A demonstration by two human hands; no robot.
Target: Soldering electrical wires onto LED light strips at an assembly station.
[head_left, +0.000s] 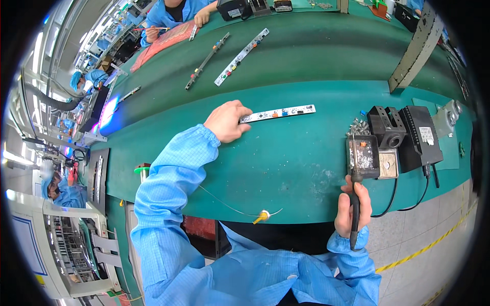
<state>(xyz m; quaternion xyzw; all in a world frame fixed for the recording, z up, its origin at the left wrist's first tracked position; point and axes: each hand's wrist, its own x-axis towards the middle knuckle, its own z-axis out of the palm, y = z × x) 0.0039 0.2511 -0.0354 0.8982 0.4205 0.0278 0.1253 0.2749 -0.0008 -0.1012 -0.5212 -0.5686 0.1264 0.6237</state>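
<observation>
My left hand pinches the left end of a narrow white circuit board strip, which lies on the green mat with small orange, blue and black parts along it. In my right hand is a soldering iron with a black handle, its tip pointing away from me over a small dark tray. Whether the tip touches the tray, I cannot tell. Beside the tray sits a tan sponge in its holder. Near the front edge of the mat lies a yellow-tipped piece with thin wire.
Behind the tray stand a black iron holder and a black soldering station with cables. Loose metal bits are heaped there. Two more board strips lie beyond, near a co-worker's hands. A metal post rises at right.
</observation>
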